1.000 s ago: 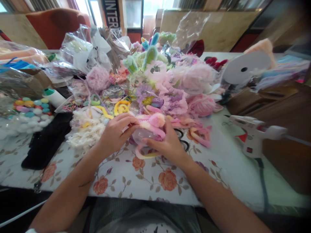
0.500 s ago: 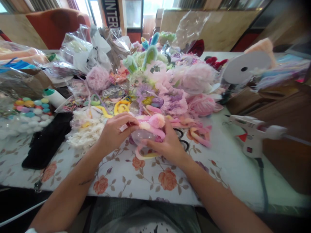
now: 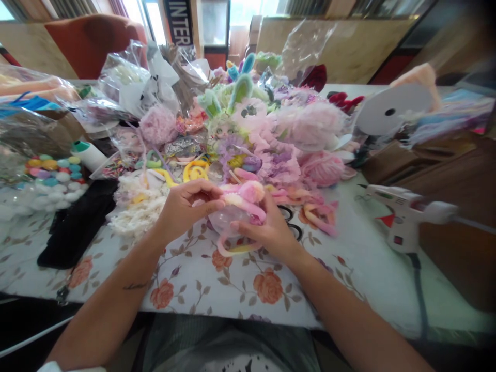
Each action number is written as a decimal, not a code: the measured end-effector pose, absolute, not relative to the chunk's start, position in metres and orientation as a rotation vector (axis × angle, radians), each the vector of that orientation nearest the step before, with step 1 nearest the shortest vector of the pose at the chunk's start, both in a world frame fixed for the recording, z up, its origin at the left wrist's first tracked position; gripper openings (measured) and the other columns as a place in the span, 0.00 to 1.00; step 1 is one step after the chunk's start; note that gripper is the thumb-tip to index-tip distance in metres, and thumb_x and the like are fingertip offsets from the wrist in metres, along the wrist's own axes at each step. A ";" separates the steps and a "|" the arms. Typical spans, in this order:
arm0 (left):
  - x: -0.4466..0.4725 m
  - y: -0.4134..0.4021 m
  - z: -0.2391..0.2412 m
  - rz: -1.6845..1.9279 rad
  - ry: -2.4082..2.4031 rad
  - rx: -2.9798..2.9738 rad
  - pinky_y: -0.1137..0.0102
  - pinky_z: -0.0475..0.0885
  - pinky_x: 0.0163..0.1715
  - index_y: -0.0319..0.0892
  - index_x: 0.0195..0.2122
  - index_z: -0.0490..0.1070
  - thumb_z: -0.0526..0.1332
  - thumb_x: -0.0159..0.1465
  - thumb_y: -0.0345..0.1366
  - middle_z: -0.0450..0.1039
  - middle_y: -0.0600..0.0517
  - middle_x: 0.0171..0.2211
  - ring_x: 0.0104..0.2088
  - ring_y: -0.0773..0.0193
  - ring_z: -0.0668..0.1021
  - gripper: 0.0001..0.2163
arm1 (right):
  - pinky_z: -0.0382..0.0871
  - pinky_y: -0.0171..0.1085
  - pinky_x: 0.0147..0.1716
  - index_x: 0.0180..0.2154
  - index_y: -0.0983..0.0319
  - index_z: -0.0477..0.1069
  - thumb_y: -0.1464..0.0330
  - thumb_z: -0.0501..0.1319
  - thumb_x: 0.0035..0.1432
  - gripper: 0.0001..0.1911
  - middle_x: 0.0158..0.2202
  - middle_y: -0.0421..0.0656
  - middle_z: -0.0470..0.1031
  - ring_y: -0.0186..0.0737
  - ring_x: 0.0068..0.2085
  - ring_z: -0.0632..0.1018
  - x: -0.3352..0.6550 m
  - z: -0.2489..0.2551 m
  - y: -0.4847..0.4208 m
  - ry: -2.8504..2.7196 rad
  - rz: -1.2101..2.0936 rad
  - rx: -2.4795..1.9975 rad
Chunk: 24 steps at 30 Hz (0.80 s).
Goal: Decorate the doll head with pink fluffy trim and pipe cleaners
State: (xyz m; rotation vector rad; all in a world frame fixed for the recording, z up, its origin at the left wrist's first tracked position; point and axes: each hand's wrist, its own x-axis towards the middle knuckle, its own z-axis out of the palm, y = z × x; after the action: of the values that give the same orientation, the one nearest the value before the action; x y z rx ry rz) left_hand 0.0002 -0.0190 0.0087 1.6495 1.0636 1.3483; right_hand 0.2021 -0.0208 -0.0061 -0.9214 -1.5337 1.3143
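Glue gun (image 3: 395, 200): occupied frame right.
Black loops (image 3: 299, 229): lay beside right hand (image 3: 273, 230).
Fuzzy strip (image 3: 251, 192): sat at frame centre.
Left hand (image 3: 185, 207): angled inward, fingers pinched strip's left part.
Right hand: fingers curled round its right side.

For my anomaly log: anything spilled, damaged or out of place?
Nothing stands out. The fuzzy pink-and-yellow strip between the left hand and right hand shows no damage; the pastel craft heap looks crowded, not spilled.
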 end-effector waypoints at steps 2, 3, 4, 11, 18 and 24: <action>0.000 -0.019 0.009 1.337 1.055 1.663 0.71 0.76 0.34 0.42 0.32 0.78 0.73 0.53 0.37 0.79 0.50 0.31 0.33 0.64 0.79 0.09 | 0.69 0.51 0.55 0.60 0.55 0.59 0.58 0.75 0.42 0.45 0.59 0.48 0.68 0.53 0.58 0.72 0.203 -0.008 -0.021 -1.546 1.306 -0.928; 0.000 -0.020 0.009 1.332 1.065 1.672 0.71 0.76 0.34 0.42 0.32 0.79 0.72 0.53 0.37 0.79 0.50 0.31 0.33 0.64 0.79 0.08 | 0.70 0.51 0.55 0.59 0.54 0.60 0.58 0.75 0.42 0.45 0.58 0.47 0.69 0.53 0.57 0.72 0.203 -0.008 -0.021 -1.553 1.295 -0.936; -0.001 -0.019 0.009 1.330 1.079 1.682 0.70 0.76 0.34 0.42 0.31 0.79 0.72 0.53 0.37 0.78 0.50 0.31 0.33 0.64 0.79 0.07 | 0.70 0.51 0.55 0.59 0.54 0.60 0.57 0.75 0.42 0.44 0.58 0.47 0.69 0.53 0.57 0.72 0.203 -0.008 -0.021 -1.560 1.285 -0.945; -0.002 -0.020 0.009 1.327 1.141 1.768 0.71 0.75 0.31 0.42 0.31 0.79 0.70 0.56 0.37 0.78 0.50 0.30 0.31 0.64 0.78 0.05 | 0.71 0.53 0.53 0.58 0.53 0.61 0.57 0.75 0.41 0.44 0.56 0.47 0.70 0.54 0.56 0.73 0.202 -0.007 -0.023 -1.545 1.299 -0.980; 0.001 -0.023 0.009 1.366 1.226 1.888 0.70 0.74 0.33 0.42 0.32 0.78 0.67 0.59 0.37 0.79 0.50 0.31 0.32 0.64 0.78 0.05 | 0.71 0.53 0.54 0.59 0.53 0.61 0.57 0.75 0.40 0.45 0.58 0.47 0.69 0.54 0.57 0.72 0.201 -0.008 -0.022 -1.525 1.314 -0.969; 0.002 -0.024 0.010 1.373 1.156 1.784 0.73 0.75 0.32 0.42 0.39 0.78 0.67 0.59 0.38 0.79 0.50 0.34 0.32 0.65 0.79 0.08 | 0.70 0.52 0.55 0.64 0.49 0.53 0.57 0.74 0.44 0.49 0.63 0.45 0.65 0.53 0.61 0.70 0.208 -0.006 -0.014 -1.545 1.409 -0.914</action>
State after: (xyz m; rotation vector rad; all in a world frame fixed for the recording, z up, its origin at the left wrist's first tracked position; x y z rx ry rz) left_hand 0.0024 -0.0243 0.0100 1.7840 1.1557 1.3732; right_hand 0.2076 -0.0140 -0.0057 -0.9141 -1.5451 1.4092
